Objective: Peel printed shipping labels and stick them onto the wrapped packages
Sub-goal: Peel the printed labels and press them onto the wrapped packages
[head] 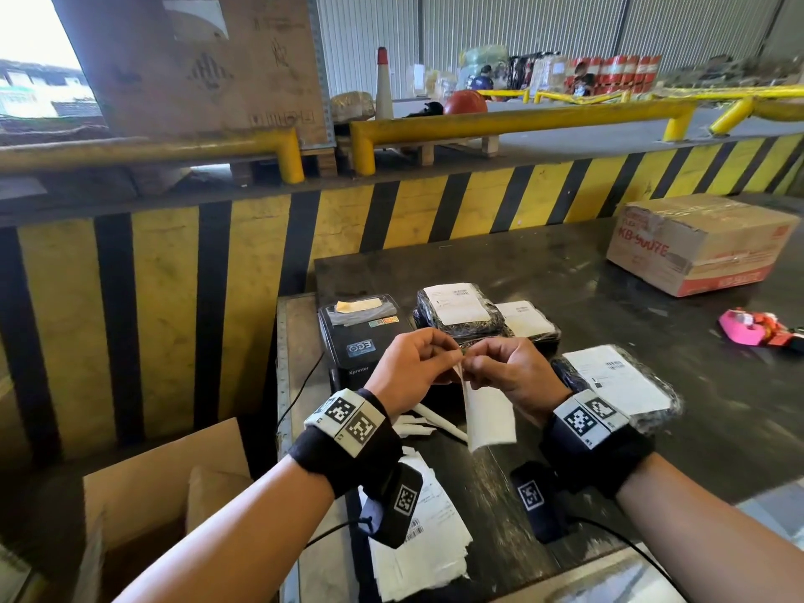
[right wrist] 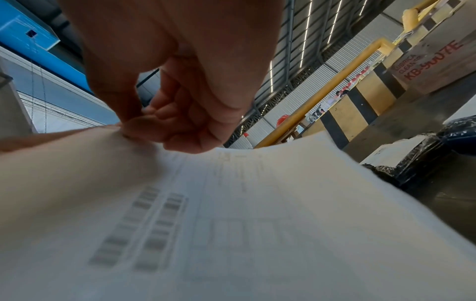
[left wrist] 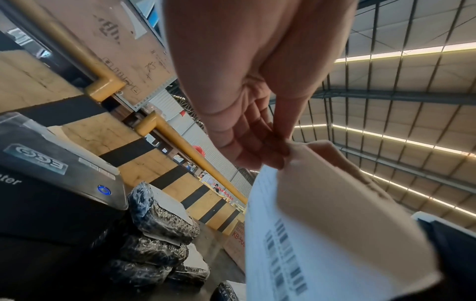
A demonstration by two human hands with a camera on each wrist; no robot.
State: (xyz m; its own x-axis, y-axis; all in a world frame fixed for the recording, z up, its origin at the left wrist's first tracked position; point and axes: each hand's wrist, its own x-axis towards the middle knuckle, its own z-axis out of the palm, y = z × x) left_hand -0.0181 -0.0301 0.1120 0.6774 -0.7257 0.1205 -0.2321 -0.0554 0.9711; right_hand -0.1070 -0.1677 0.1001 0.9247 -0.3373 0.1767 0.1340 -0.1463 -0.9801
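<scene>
A white shipping label [head: 489, 413] hangs in the air between my hands, printed with barcodes [left wrist: 285, 258] [right wrist: 231, 213]. My left hand [head: 420, 363] pinches its top corner [left wrist: 280, 150]. My right hand [head: 500, 367] pinches the same top edge [right wrist: 134, 126] right beside it. Black wrapped packages lie on the dark table behind: one [head: 461, 313] with a label on top, a second [head: 528, 322] behind it, and a third [head: 622, 385] under my right wrist, also labelled.
A black label printer [head: 361, 332] stands at the table's left. Peeled backing sheets [head: 417, 537] lie near the front edge. A cardboard box [head: 700, 241] and a pink tape dispenser [head: 748, 328] sit at the right. An open carton [head: 152, 507] is below left.
</scene>
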